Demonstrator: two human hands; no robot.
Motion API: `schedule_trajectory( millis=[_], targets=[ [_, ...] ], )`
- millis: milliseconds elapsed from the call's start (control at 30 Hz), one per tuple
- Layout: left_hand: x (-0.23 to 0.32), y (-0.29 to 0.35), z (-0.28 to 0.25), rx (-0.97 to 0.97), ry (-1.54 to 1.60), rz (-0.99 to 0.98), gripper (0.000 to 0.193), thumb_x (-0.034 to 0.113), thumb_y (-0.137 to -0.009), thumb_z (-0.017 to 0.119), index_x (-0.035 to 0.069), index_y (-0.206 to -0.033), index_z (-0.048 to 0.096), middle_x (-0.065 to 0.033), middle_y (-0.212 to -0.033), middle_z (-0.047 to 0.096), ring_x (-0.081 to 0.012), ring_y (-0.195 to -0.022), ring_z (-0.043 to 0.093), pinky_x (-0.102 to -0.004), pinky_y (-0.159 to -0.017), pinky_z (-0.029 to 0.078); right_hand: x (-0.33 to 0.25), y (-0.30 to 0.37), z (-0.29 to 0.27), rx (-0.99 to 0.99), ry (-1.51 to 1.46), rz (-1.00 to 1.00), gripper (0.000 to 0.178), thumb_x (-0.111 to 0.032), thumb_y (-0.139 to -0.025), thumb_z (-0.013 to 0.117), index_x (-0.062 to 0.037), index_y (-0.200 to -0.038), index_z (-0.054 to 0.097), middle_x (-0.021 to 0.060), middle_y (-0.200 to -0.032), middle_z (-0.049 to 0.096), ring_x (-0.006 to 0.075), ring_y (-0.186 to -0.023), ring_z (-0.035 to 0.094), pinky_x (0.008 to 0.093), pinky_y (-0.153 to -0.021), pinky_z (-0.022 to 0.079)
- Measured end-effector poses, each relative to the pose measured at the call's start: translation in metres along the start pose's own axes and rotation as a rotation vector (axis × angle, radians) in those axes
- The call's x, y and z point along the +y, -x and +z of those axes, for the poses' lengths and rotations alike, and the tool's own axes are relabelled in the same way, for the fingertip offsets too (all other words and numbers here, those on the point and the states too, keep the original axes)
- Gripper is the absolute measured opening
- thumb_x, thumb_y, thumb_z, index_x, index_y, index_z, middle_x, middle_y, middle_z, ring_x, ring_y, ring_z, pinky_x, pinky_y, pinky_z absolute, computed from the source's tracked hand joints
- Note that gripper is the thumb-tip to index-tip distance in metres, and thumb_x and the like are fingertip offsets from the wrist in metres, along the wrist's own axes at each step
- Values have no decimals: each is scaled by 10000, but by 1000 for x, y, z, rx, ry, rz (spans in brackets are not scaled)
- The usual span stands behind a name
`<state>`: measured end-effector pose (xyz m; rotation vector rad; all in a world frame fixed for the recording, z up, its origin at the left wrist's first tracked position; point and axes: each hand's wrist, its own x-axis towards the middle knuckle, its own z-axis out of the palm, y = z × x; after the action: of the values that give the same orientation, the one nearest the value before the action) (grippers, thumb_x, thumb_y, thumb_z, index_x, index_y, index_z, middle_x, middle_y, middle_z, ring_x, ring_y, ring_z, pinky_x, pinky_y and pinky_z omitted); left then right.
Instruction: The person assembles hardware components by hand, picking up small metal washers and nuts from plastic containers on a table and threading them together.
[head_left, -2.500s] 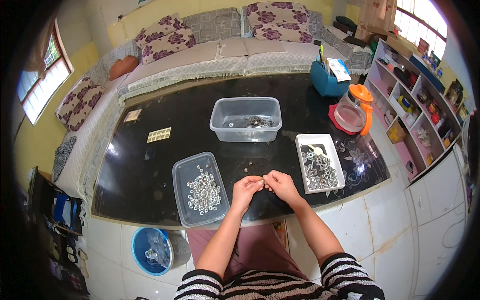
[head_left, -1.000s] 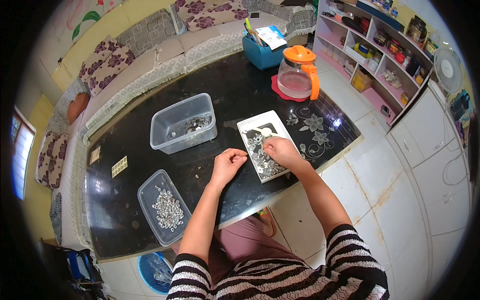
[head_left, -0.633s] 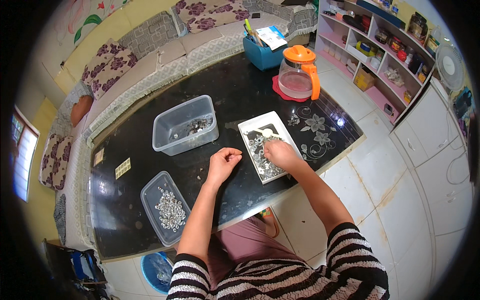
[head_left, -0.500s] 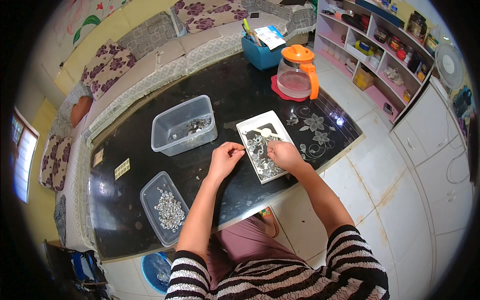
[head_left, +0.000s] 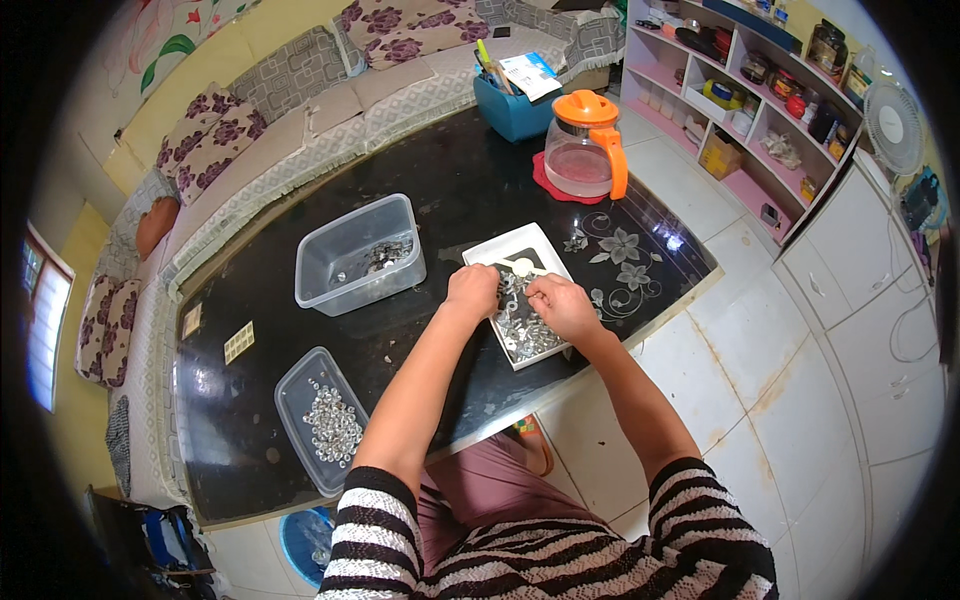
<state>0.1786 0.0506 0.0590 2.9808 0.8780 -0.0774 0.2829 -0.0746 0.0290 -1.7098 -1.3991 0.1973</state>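
A white tray [head_left: 521,240] holds a heap of small shiny metal pieces [head_left: 524,334], some of them ring-shaped. My left hand [head_left: 473,291] reaches over the tray's left rim, fingers curled and dipping among the pieces. Beside it, my right hand [head_left: 564,306] pinches just above the heap; whatever either hand holds is too small or hidden to name. A pale, spoon-like piece [head_left: 523,266] lies across the tray's far part. Left of the tray stands a clear plastic tub [head_left: 345,290] with dark metal bits inside. Nearer me, a translucent lid [head_left: 291,405] carries many small metal rings [head_left: 333,424].
An orange-lidded jug [head_left: 580,160] stands on a red mat at the table's far right, next to a teal container [head_left: 508,112]. A pale card [head_left: 239,342] lies at left. The black table's [head_left: 450,400] front edge runs before my legs. A blue bucket [head_left: 300,548] is below.
My left hand has moved from outside the tray's left side to inside it. The right hand has shifted slightly, its fingers now pinching over the heap. The whole view has shifted a little.
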Motion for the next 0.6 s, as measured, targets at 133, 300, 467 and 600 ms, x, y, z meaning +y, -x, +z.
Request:
schedule_trajectory(
  millis=[133, 300, 467, 600],
  targets=[
    [9, -1, -2, -37, -101, -21, 155, 102, -578, 614, 61, -727, 606, -110, -753, 596, -231, -755, 582, -311, -659, 468, 1, 1, 1, -1, -10, -7, 88, -79, -673, 528, -27, -741, 545, 119, -745, 536, 291, -693, 523, 355, -621, 424],
    [3, -3, 9, 56, -45, -18, 109, 79, -556, 580, 66, -662, 602, -114, -707, 589, -241, -721, 576, -327, -642, 464, 2, 0, 0, 6, 8, -7, 85, -78, -671, 531, -33, -742, 546, 118, -749, 536, 290, -686, 524, 353, -617, 425],
    [-4, 3, 9, 115, 83, 19, 117, 112, -581, 604, 53, -681, 594, -116, -708, 589, -245, -699, 577, -326, -623, 461, 0, 0, -1, 7, -2, -3, 85, -77, -674, 533, -31, -744, 546, 116, -743, 536, 280, -679, 528, 347, -607, 426],
    [-15, 17, 6, 187, 537, -15, 109, 116, -634, 608, 27, -695, 593, -90, -640, 584, -187, -587, 563, -287, -562, 440, -3, -1, 0, 64, -36, 26, 94, -77, -678, 545, -31, -760, 553, 116, -725, 535, 264, -659, 534, 325, -591, 426]
  ],
)
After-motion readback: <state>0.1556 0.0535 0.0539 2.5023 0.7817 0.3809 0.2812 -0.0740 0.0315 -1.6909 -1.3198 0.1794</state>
